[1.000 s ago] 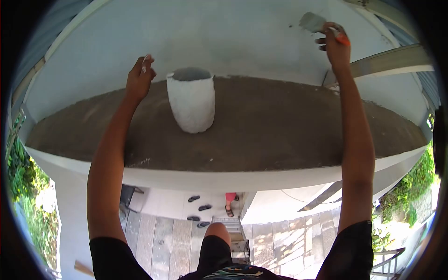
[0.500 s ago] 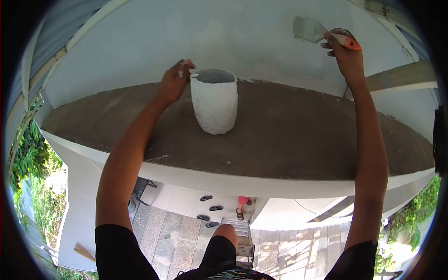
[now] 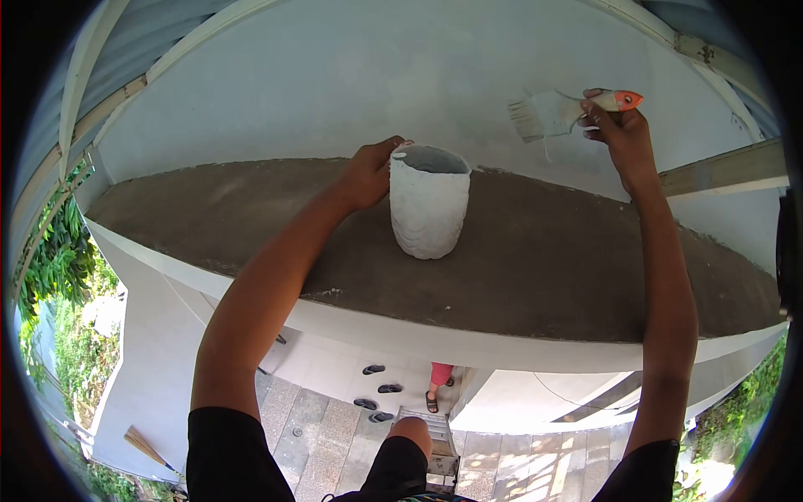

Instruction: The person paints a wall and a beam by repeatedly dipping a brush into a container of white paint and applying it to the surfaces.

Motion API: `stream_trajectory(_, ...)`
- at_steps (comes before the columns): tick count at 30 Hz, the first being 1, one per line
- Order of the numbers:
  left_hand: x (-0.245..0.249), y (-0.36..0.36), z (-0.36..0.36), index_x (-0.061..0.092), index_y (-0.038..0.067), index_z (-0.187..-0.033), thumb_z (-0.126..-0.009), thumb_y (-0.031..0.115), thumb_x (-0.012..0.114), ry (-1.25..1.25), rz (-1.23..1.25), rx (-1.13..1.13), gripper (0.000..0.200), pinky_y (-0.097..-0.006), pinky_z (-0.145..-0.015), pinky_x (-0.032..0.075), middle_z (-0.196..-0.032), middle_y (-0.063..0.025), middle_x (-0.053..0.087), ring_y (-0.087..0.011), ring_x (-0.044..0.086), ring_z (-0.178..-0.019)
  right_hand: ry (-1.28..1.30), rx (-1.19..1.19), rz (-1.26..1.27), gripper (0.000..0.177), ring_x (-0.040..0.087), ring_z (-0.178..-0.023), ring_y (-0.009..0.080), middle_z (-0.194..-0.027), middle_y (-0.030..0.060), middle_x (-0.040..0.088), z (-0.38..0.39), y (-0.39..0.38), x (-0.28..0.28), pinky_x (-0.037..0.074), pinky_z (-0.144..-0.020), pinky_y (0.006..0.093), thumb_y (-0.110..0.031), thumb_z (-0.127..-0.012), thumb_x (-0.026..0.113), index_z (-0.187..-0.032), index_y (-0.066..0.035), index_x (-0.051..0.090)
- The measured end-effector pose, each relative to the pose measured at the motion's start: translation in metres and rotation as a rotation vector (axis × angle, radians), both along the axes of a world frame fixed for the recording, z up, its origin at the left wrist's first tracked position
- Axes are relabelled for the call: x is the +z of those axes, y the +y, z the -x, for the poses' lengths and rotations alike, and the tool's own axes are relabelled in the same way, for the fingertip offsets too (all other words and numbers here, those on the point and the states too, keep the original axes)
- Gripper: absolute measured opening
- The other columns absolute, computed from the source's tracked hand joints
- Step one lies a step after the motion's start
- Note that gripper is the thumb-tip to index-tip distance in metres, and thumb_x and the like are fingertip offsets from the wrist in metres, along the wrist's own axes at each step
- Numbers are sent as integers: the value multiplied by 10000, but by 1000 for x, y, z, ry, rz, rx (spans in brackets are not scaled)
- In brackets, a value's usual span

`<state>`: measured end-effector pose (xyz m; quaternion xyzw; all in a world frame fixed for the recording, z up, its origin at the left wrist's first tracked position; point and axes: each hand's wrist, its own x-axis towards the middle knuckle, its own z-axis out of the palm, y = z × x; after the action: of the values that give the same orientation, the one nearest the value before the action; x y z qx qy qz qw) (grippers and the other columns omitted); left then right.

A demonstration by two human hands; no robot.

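Note:
My right hand [image 3: 621, 138] is closed around the handle of a wide paintbrush [image 3: 552, 115], its orange handle end sticking out past the fingers. The pale, wet-looking bristles point left and overlap the wall in this view. On the brown ledge stands a rough white paint container [image 3: 429, 209], open at the top, with a greyish inside. My left hand [image 3: 370, 174] is at the container's left side, fingers bent over its rim; the thumb is hidden.
Behind the ledge [image 3: 535, 259] rises a pale wall [image 3: 335, 84]. A beam [image 3: 723, 171] juts in at right. Far below are a ladder [image 3: 435, 431], several dark sandals [image 3: 390, 388], a person's leg [image 3: 439, 376] and a broom [image 3: 146, 448].
The view has shifted, so the ledge and container appear farther right. My left hand has closed in on the container's rim. The paintbrush has come lower, its bristles now tilted downward.

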<state>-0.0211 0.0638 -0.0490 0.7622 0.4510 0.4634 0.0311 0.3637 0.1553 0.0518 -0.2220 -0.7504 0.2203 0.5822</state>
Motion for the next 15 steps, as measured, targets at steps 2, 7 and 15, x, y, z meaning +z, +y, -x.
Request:
stream_trajectory(2,4,-4,-2,608,5,-1158,-1031,285,492,12,12,0,328,-385,-853,503,-972,-186,714,-230,656,-891,-13,12,-2,319,682,-870,135,-946,56,713,8,-9,0,563,-779,299,-254,-960,706,-1166,-12,675)
stream_trajectory(7,3,-7,-1,605,4,-1119,-992,309,527,76,30,24,339,-412,-798,504,-914,-219,698,-306,664,-824,-18,46,-98,322,680,-861,148,-934,70,708,26,-38,21,564,-773,309,-262,-975,685,-1154,3,654)
stream_trajectory(15,7,-5,2,608,2,-1091,-980,213,549,142,66,73,246,-378,-845,504,-977,-180,721,-212,656,-894,-260,122,-277,344,663,-824,160,-907,76,682,68,-98,87,552,-750,313,-305,-967,669,-1102,9,633)
